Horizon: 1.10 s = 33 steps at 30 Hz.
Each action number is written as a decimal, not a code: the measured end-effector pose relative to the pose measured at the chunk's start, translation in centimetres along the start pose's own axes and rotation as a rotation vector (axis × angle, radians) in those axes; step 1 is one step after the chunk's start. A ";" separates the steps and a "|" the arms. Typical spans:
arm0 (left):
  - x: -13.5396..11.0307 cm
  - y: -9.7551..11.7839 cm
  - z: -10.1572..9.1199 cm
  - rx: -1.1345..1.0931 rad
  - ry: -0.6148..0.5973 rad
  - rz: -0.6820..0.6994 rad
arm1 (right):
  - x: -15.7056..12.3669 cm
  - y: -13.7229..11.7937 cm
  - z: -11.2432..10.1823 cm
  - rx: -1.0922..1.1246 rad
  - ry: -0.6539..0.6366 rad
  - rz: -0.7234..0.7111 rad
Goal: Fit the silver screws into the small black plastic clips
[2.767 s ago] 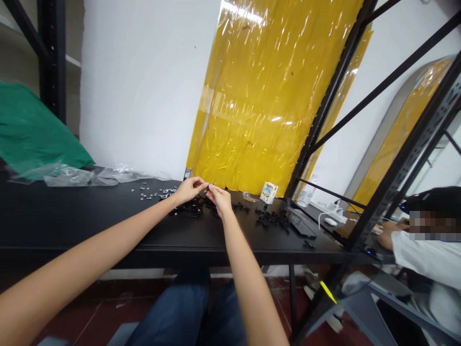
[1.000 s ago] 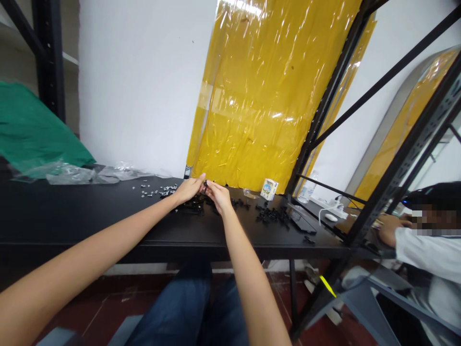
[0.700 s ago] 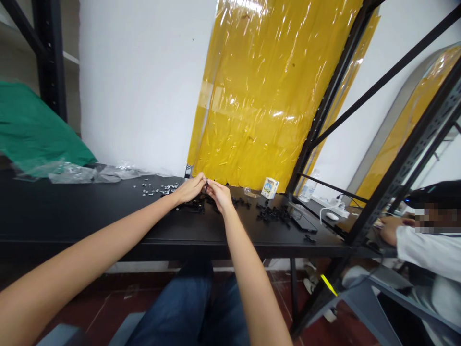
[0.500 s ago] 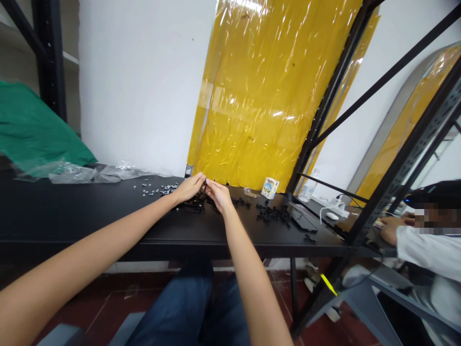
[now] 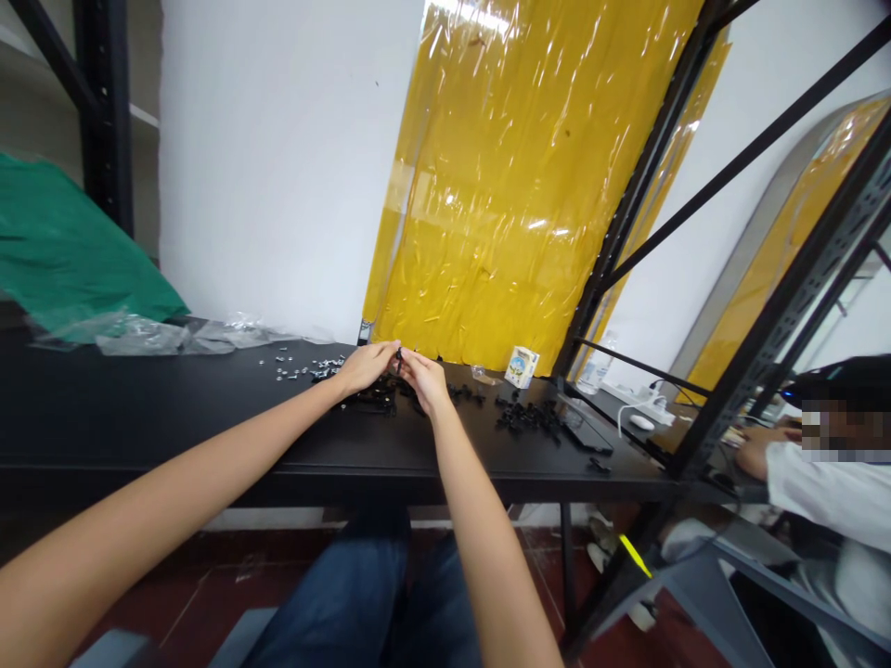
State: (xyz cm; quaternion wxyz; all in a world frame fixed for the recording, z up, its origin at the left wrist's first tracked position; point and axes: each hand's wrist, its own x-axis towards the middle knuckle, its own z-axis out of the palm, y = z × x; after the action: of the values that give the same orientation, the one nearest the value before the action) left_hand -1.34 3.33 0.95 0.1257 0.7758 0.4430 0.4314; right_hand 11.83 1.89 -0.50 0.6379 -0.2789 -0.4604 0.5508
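Observation:
My left hand (image 5: 370,366) and my right hand (image 5: 424,376) meet fingertip to fingertip above the black table (image 5: 209,417). Pinched between them is a small black part (image 5: 399,360), too small to name exactly; both hands' fingers are closed on it. Under and beside the hands lie more black parts (image 5: 376,399), partly hidden by them. Silvery screws and nuts (image 5: 327,364) are scattered to the left of my left hand. A loose pile of small black parts (image 5: 529,415) spreads to the right of my right hand.
A small white box (image 5: 522,366) stands at the table's back, near a dark phone-like slab (image 5: 587,430). Crumpled clear plastic (image 5: 146,334) and green cloth (image 5: 76,250) lie at the left. Black rack posts (image 5: 758,306) rise on the right, where another person's white sleeve (image 5: 814,487) shows.
The hands stay together around the small black part, with only slight finger movement. The whole view has shifted a little.

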 end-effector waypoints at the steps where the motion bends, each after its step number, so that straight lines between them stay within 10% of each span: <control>1: 0.0 0.0 0.0 0.001 0.000 0.017 | 0.0 0.0 0.0 0.005 0.000 0.001; 33: 0.7 -0.8 0.3 0.006 0.031 0.118 | 0.0 -0.2 0.2 0.042 0.028 0.032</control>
State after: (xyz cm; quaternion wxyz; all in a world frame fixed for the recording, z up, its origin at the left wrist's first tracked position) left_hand -1.39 4.40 0.71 0.0907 0.7942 0.3996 0.4487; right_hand 11.75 1.79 -0.26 0.6410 -0.2803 -0.4353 0.5666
